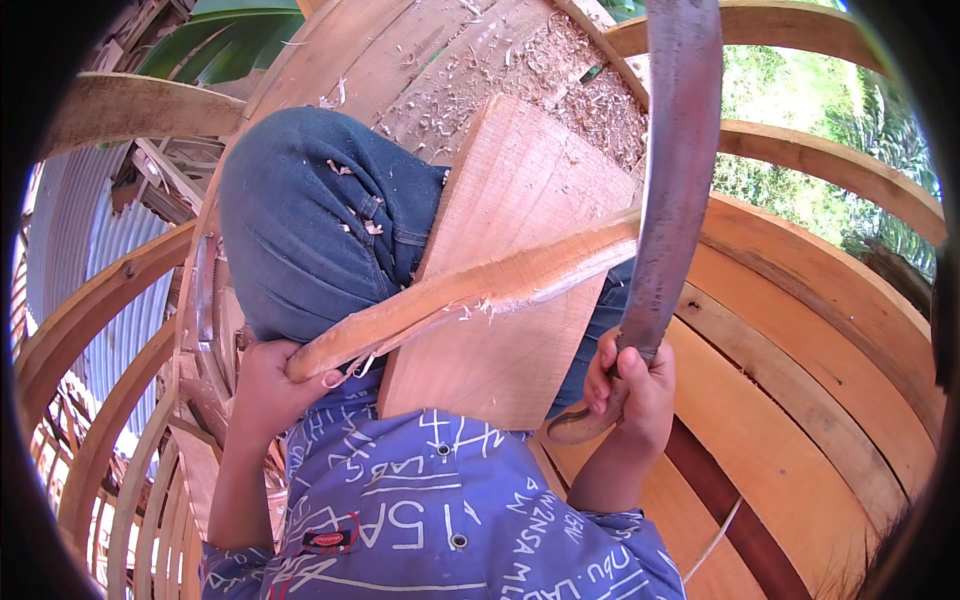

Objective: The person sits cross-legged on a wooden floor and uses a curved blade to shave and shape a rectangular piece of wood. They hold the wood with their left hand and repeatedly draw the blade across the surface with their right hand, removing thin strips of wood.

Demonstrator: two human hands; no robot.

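Note:
My left hand (278, 393) is closed round the near end of a roughly hewn wooden stick (470, 285), which slants up to the right. A few curled slivers hang from its lower edge near my thumb. In my right hand (640, 390) is the curved wooden handle of a machete (676, 170), its long, wide blade pointing up. The blade passes in front of the stick's far end and hides it; whether they touch I cannot tell. Beneath the stick, a thick wooden board (530, 200) lies tilted against my lap, beside my bent knee in blue jeans (310, 220).
Wood shavings (590, 110) litter the planks beyond the board. Curved wooden ribs (150, 112) rise on both sides, with long side planks (800, 400) at the right. Corrugated metal sheets (125, 290) stand outside at the left, and greenery (800, 120) shows at the upper right.

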